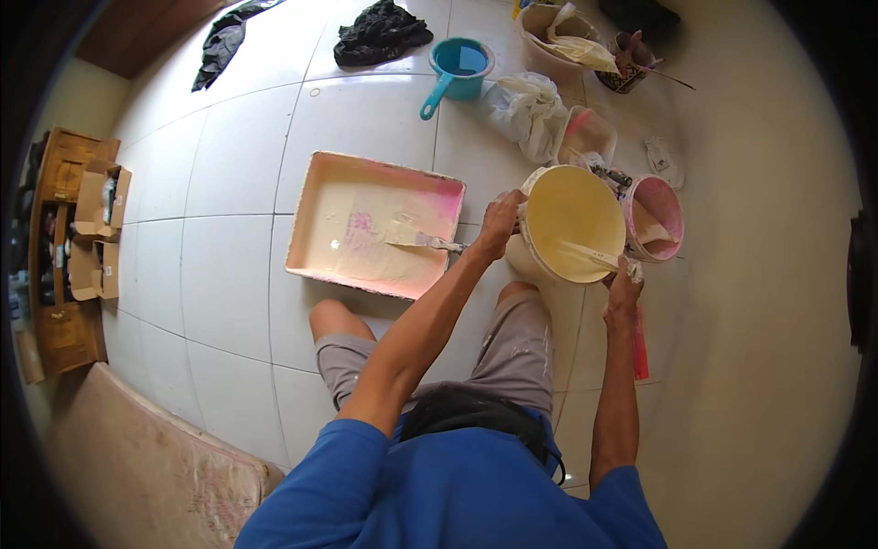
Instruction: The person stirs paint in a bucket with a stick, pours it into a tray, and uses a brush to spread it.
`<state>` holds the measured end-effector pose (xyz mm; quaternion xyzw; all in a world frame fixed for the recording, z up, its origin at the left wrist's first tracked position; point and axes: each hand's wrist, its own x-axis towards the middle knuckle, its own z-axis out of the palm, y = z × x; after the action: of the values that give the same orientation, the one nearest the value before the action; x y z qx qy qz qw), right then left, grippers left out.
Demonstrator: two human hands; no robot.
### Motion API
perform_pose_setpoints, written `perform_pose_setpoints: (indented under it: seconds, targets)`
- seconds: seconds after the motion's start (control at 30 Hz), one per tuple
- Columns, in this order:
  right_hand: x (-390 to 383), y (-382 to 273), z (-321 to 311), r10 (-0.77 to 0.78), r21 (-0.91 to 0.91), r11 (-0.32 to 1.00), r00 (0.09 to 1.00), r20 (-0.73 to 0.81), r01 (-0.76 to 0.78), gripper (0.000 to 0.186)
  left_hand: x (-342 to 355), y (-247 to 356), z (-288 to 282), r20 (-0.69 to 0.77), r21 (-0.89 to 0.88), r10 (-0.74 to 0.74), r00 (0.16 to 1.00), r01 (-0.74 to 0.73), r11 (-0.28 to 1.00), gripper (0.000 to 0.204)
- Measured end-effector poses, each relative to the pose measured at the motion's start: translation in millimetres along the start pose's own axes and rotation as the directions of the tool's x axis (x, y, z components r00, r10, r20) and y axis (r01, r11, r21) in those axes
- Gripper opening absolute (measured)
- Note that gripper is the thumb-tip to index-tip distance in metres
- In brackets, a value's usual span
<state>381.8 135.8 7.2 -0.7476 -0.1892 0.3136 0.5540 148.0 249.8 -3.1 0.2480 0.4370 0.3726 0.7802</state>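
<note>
I have a bucket of pale yellow paint (572,215) tilted slightly between my hands. My left hand (499,226) is closed on its left side, and my right hand (623,291) grips its lower-right rim, beside a pale stick (590,255) lying across the inside. A shallow tray (302,238) with cream paint and pink smears sits on the floor to the left. In it rests a paint-covered scraper (412,238), its handle toward my left arm. Behind the bucket stands a pink-stained pail (669,217). A red object (640,340) lies below my right hand, partly hidden.
A teal dipper (457,69), plastic bag (530,114), small tub (585,137) and bin (540,27) are farther back on the tiled floor (229,265), with black cloths (380,37). Cardboard boxes (96,256), a wooden cabinet (64,329) and a mattress (146,439) line the left; a wall (768,274) is right.
</note>
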Motion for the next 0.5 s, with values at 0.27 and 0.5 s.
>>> perform_pose_setpoints:
  seconds: [0.27,0.5]
  targets:
    - [-26,-3,-4,-0.298,-0.419,0.879,0.948,-0.111,0.228,0.019,3,-70,-3,-0.081,0.530,0.373,0.925,-0.277,0.801,0.018]
    - [-29,26,-85,-0.606,-0.601,0.672,0.788,-0.110,0.433,0.022,-108,-120,-2,-0.347,-0.183,-0.416,0.840,0.374,0.909,0.028]
